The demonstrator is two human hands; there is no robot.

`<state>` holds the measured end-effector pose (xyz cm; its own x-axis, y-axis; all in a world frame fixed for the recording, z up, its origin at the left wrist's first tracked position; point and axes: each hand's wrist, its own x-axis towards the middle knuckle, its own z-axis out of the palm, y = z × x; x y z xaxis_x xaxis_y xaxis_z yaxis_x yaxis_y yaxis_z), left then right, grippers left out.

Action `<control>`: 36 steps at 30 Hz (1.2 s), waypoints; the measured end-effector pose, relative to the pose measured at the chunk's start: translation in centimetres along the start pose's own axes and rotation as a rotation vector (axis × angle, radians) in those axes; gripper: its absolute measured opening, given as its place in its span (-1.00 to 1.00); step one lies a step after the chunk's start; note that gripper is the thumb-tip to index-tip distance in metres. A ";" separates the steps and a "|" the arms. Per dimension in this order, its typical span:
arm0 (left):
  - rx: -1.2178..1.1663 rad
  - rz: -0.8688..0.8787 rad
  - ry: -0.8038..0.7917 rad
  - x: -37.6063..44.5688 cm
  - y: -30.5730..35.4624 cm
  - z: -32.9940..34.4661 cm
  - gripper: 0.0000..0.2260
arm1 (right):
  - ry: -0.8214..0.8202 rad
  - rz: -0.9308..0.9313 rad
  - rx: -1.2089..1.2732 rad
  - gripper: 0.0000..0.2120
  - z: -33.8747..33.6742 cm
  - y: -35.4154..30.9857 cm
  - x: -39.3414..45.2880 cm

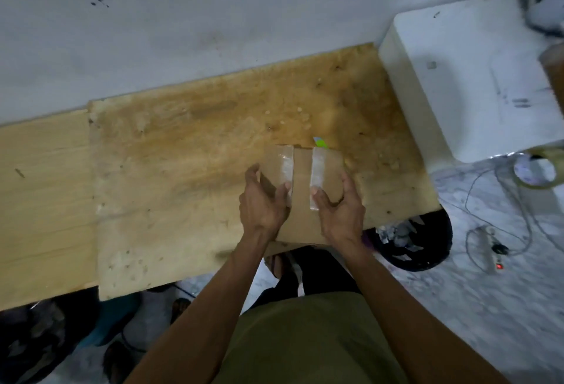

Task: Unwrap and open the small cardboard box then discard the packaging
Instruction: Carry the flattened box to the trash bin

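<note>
Taped cardboard box [302,182] sits between both hands — left hand [264,200] and right hand [341,203] grip its sides.

The brown cardboard box [302,188] stands between both hands, closed, with two clear tape strips [317,176] across its top.

The person wears an olive-green shirt [305,338]; both forearms are bare, and dark trousers [320,270] show just beyond the shirt.

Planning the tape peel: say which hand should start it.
Right hand, probably: its thumb already rests on the near end of a tape strip, while the left hand grips the cardboard box side, steadying it.
</note>
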<state>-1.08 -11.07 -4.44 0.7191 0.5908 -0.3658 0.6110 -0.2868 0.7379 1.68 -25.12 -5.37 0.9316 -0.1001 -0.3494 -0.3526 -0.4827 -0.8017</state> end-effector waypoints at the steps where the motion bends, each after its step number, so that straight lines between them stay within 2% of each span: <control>1: 0.034 0.053 0.000 -0.6 0.6 0.6 -0.35 | 0.049 -0.003 0.012 -0.34 -0.7 0.3 -0.4; 4: 0.119 0.246 -0.028 -2.4 2.3 2.7 -0.48 | 0.139 0.014 -0.038 -0.39 -3.4 1.7 -1.3; 6: 0.167 0.303 -0.103 -3.4 3.2 4.5 -0.51 | 0.175 0.047 -0.104 -0.41 -5.7 2.8 -1.8; 9: 0.227 0.346 -0.244 -5.4 4.9 8.0 -0.50 | 0.243 0.130 -0.114 -0.43 -9.7 5.3 -2.4; 18: 0.428 0.671 -0.609 -17.1 8.8 20.5 -0.41 | 0.439 0.383 0.059 -0.36 -24.6 14.8 -6.8; 21: 0.460 0.651 -0.680 -21.2 9.4 24.4 -0.39 | 0.493 0.449 0.132 -0.34 -28.6 17.9 -8.1; 24: 0.510 0.589 -0.661 -23.8 9.8 27.8 -0.49 | 0.489 0.511 0.136 -0.35 -31.4 20.6 -8.2; 27: 0.608 0.648 -0.637 -25.1 10.4 29.4 -0.56 | 0.440 0.587 0.119 -0.38 -32.5 22.1 -8.1; 33: 0.642 0.481 -0.654 -22.7 9.6 32.4 -0.52 | 0.306 0.668 0.071 -0.45 -30.9 24.6 -5.0; 36: 0.703 0.458 -0.737 -19.3 7.8 35.4 -0.49 | 0.306 0.709 0.099 -0.48 -29.6 26.2 -2.1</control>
<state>1.55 -51.44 -11.72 0.8021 -0.2049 -0.5610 0.1215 -0.8637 0.4892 -6.89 -63.35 -11.26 0.4587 -0.5987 -0.6567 -0.8659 -0.1351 -0.4817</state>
